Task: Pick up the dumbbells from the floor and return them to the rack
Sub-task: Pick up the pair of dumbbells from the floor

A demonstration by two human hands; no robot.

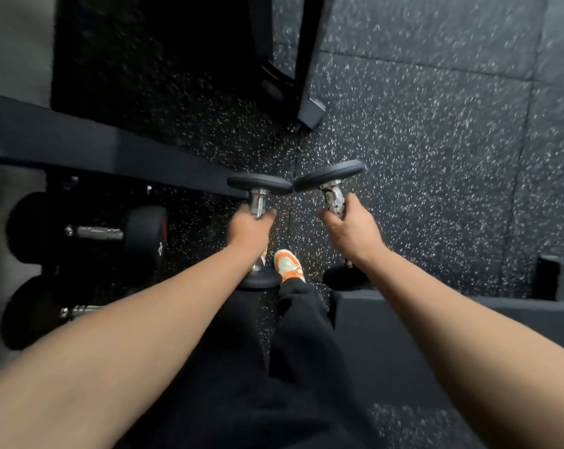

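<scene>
My left hand (250, 229) grips the chrome handle of a small black dumbbell (259, 184), held off the floor with its far head forward. In my right hand (355, 228) is a matching dumbbell (330, 175), tilted slightly right. The far heads of the two almost touch in the middle of the view. Their near heads show below my wrists. The dark rack (79, 147) runs along the left, its rail passing just behind the left dumbbell. On a lower shelf lie two larger black dumbbells (112, 233).
Speckled black rubber floor (436, 157) spreads ahead and to the right. A black frame leg (310, 76) stands ahead in the middle. A dark padded bench (404, 319) sits under my right arm. My orange and white shoe (288, 265) is between the dumbbells.
</scene>
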